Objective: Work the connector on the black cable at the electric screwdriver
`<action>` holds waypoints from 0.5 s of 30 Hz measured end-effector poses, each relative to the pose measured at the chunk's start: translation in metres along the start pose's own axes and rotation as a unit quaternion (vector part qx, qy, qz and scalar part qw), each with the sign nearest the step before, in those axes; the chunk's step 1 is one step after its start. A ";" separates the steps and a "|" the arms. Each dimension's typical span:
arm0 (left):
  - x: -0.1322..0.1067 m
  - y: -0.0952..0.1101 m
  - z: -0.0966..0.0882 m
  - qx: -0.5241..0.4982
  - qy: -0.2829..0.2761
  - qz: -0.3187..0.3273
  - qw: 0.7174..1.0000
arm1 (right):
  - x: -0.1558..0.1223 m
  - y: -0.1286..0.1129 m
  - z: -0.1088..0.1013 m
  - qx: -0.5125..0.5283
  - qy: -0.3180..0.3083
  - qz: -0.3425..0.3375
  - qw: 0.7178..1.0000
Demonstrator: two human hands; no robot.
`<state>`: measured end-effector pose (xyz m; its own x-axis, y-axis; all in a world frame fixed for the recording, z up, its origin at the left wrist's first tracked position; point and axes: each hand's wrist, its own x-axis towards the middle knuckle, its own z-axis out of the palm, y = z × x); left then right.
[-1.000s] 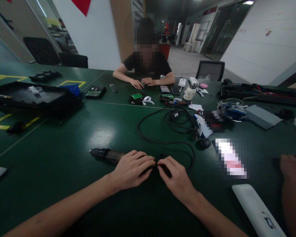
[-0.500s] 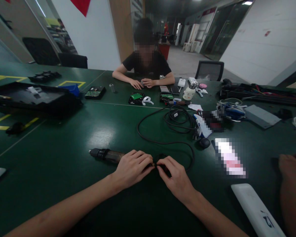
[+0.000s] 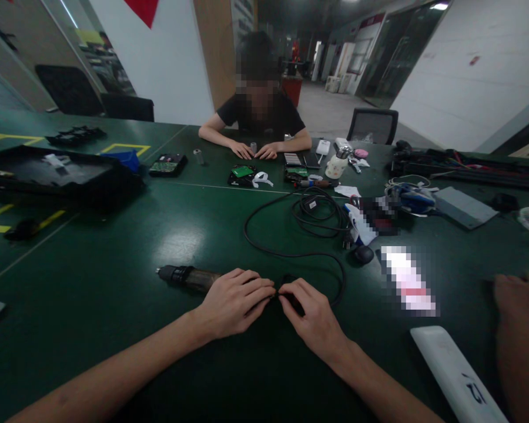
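An electric screwdriver (image 3: 198, 279) with a black nose and a brownish body lies on the green table, its tip pointing left. My left hand (image 3: 240, 299) is closed around its rear end, covering that part. Just to the right, my right hand (image 3: 306, 305) pinches the end of a black cable (image 3: 344, 276); the connector itself is mostly hidden by the fingers. Both sets of fingertips nearly meet at the back of the screwdriver. From there the cable loops away to a coil in the middle of the table.
Across the table sits a person (image 3: 258, 117) with both hands by a small metal cylinder (image 3: 253, 147). A black tray (image 3: 62, 182) stands left. A computer mouse (image 3: 363, 254), a lit screen (image 3: 408, 282) and a white bar (image 3: 458, 376) lie right, near another person's arm (image 3: 520, 329).
The small gold-coloured tip seen between my hands is now hidden as my fingers draw slightly closer. Opposite, the person's hands have lowered to the table, leaving the cylinder standing between them.
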<state>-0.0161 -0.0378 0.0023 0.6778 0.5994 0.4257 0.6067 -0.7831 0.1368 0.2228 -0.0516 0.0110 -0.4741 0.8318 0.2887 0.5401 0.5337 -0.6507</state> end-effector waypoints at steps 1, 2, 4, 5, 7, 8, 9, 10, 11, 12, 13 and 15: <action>0.000 0.000 0.000 0.000 0.004 -0.002 1.000 | 0.000 0.000 0.000 0.001 -0.001 0.001 1.000; 0.000 0.000 0.001 0.002 0.010 -0.013 1.000 | 0.000 0.000 0.000 0.001 -0.002 0.003 1.000; 0.000 0.000 0.002 0.007 0.015 -0.039 0.999 | 0.000 0.000 0.000 0.004 -0.004 0.006 1.000; 0.000 0.000 0.002 0.007 0.013 -0.045 0.999 | -0.001 0.000 0.000 0.005 -0.005 0.006 1.000; -0.001 0.000 0.002 0.002 0.002 -0.031 1.000 | 0.000 0.000 0.000 0.006 -0.007 0.007 1.000; -0.001 0.000 0.002 -0.001 -0.002 -0.017 1.000 | 0.000 -0.001 0.000 0.005 -0.008 0.007 1.000; -0.001 0.000 0.002 -0.003 -0.003 -0.007 1.000 | 0.000 -0.001 0.000 0.004 -0.010 0.007 1.000; -0.001 0.000 0.002 -0.003 -0.001 -0.005 1.000 | 0.000 -0.001 0.000 0.003 -0.012 0.008 1.000; -0.001 0.000 0.002 0.001 0.003 -0.011 1.000 | -0.001 -0.001 0.000 0.002 -0.013 0.008 1.000; -0.001 0.000 0.002 0.006 0.007 -0.023 1.000 | -0.001 -0.001 0.000 0.001 -0.014 0.010 1.000; 0.000 0.001 0.002 0.010 0.009 -0.035 0.999 | -0.001 -0.001 0.000 0.000 -0.015 0.011 1.000; 0.000 0.001 0.001 0.012 0.003 -0.047 0.999 | -0.001 -0.001 0.001 0.000 -0.015 0.015 1.000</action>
<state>-0.0149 -0.0384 0.0016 0.6150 0.6696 0.4165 0.6777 -0.7188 0.1550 0.2222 -0.0532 0.0110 -0.4790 0.8421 0.2478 0.5536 0.5089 -0.6592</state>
